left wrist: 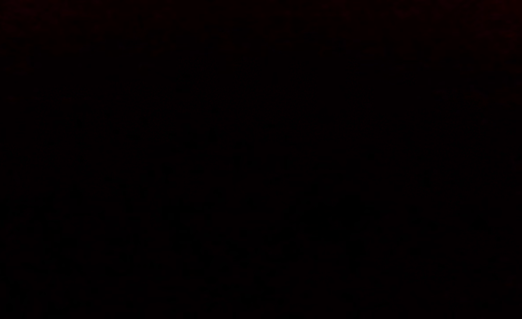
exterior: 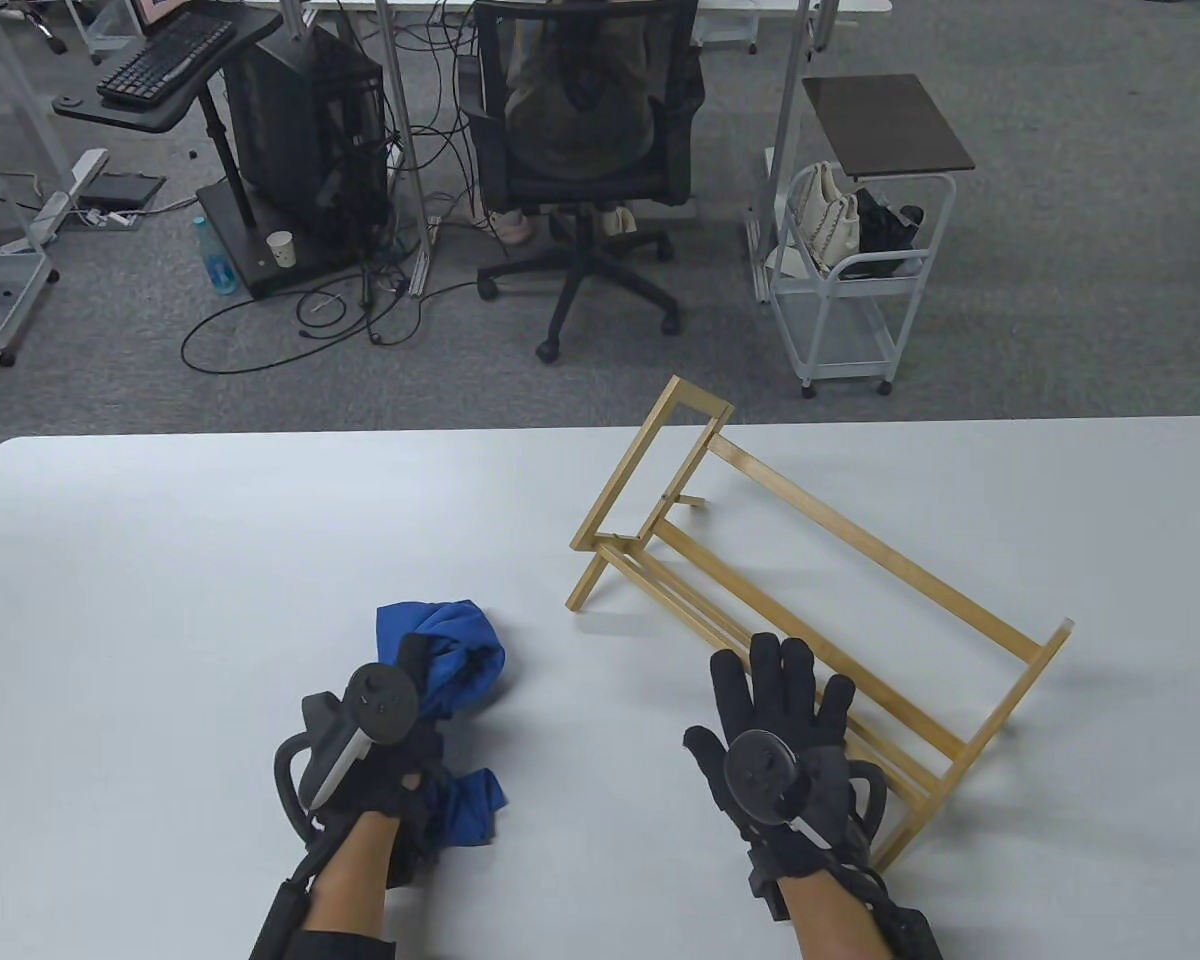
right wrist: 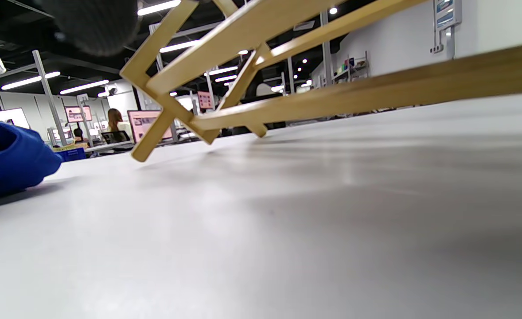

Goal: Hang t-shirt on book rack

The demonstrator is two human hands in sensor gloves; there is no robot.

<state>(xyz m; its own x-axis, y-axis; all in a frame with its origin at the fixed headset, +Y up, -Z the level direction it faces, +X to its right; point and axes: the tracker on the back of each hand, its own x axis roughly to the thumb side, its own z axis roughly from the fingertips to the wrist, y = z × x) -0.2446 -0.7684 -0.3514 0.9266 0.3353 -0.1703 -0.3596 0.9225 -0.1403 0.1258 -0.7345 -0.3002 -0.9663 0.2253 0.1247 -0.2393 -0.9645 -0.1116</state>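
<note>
A crumpled blue t-shirt (exterior: 455,655) lies on the white table (exterior: 190,560) at the front left. My left hand (exterior: 400,720) lies on top of it and grips the cloth, which bunches out above and below the hand. The wooden book rack (exterior: 810,560) stands askew on the table's right half. My right hand (exterior: 760,690) is open with fingers spread, palm down, its fingertips at the rack's near low rails. In the right wrist view the rack (right wrist: 287,106) looms close above the table, and the shirt (right wrist: 8,155) is at the left. The left wrist view is black.
Beyond the table's far edge stand an office chair (exterior: 580,150) and a white cart (exterior: 850,290) on the carpet. The rack's near right corner (exterior: 900,850) lies close to my right wrist.
</note>
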